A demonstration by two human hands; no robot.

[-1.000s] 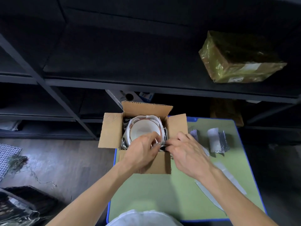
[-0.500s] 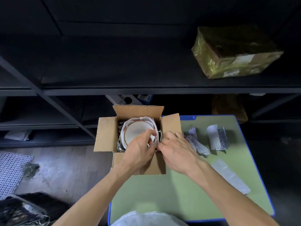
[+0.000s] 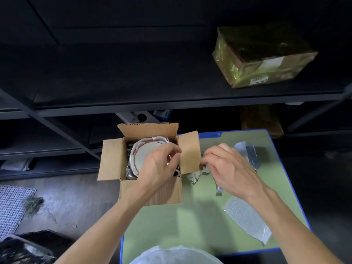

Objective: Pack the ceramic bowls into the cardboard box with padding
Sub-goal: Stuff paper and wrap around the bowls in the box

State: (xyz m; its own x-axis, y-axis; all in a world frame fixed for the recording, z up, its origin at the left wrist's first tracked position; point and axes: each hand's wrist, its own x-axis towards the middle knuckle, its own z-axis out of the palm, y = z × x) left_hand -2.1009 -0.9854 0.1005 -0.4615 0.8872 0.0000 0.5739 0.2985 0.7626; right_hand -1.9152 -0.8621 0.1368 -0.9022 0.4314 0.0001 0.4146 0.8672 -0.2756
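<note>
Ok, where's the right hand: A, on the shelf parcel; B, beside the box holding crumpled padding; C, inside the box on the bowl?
B: the right hand pinches crumpled padding just right of the cardboard box, above the green table; only the left hand is over the bowl.

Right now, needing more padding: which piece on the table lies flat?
The bubble-wrap sheet nearest the person; the far piece is folded, and the right hand grips a crumpled one.
</note>
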